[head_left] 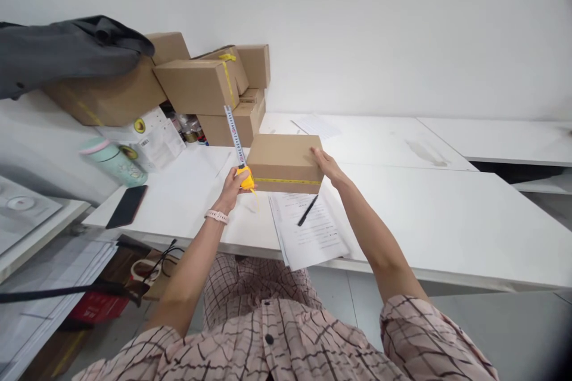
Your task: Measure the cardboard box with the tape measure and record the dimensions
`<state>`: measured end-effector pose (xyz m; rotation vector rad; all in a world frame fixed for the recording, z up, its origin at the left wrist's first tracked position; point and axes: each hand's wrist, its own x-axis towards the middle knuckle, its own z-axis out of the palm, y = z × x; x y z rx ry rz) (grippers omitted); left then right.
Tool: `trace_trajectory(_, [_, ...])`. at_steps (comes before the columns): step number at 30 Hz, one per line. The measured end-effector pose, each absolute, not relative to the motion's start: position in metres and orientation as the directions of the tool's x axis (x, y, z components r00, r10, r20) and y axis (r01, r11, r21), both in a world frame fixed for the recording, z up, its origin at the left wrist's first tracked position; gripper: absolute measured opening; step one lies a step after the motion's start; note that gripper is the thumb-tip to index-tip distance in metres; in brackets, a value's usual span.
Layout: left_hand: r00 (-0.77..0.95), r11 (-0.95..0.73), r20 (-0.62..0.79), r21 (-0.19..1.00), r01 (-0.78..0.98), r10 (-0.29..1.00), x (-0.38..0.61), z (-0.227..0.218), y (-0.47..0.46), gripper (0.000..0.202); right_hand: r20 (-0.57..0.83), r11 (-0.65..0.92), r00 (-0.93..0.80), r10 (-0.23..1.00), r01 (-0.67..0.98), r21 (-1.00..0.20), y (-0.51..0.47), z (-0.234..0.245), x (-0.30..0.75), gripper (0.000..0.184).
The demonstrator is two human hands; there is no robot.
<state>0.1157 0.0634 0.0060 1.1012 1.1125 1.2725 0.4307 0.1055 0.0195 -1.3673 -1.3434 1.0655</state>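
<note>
My left hand [233, 186] is closed around a yellow tape measure [245, 178], and its blade sticks out up and away from me, beside the left side of a cardboard box [286, 152]. A yellow strip runs across the front of this box. With my right hand [326, 164] I grip the box at its right end, fingers on the top edge. Just below the box, printed sheets [313, 244] lie on the white desk [402, 208] with a black pen [308, 211] on them.
Several cardboard boxes [192, 83] are stacked at the back left, a dark grey bag [67, 56] over them. A mint green bottle [114, 161] and a dark phone [127, 206] lie at the desk's left end. Another sheet [316, 125] rests near the wall.
</note>
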Motion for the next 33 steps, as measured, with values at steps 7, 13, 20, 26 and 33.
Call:
trace_trajectory(7, [0.114,0.008,0.004,0.994,-0.106,0.993,0.154,0.010,0.082,0.046,0.071,0.032,0.117,0.991,0.305,-0.952,0.098,0.012,0.473,0.063])
trace_trajectory(13, [0.135,-0.026,0.044,0.992,-0.126,0.990,0.154,0.038,0.082,0.049,0.113,0.066,0.111,0.987,0.360,-0.931,0.104,0.036,0.489,0.076])
trace_trajectory(20, [0.086,-0.048,0.062,0.987,-0.152,0.994,0.150,0.077,0.084,0.049,0.111,0.026,0.084,0.990,0.669,-0.742,0.115,0.098,0.493,0.078])
trace_trajectory(26, [0.058,-0.038,0.047,0.988,-0.152,0.997,0.154,0.077,0.099,0.047,0.043,-0.096,0.130,0.991,0.885,-0.455,0.155,0.105,0.480,0.083])
trace_trajectory(33, [-0.039,-0.138,0.134,0.985,-0.104,0.990,0.176,0.089,0.090,0.046,0.288,-0.071,0.184,0.940,0.930,-0.361,0.190,0.093,0.444,0.067])
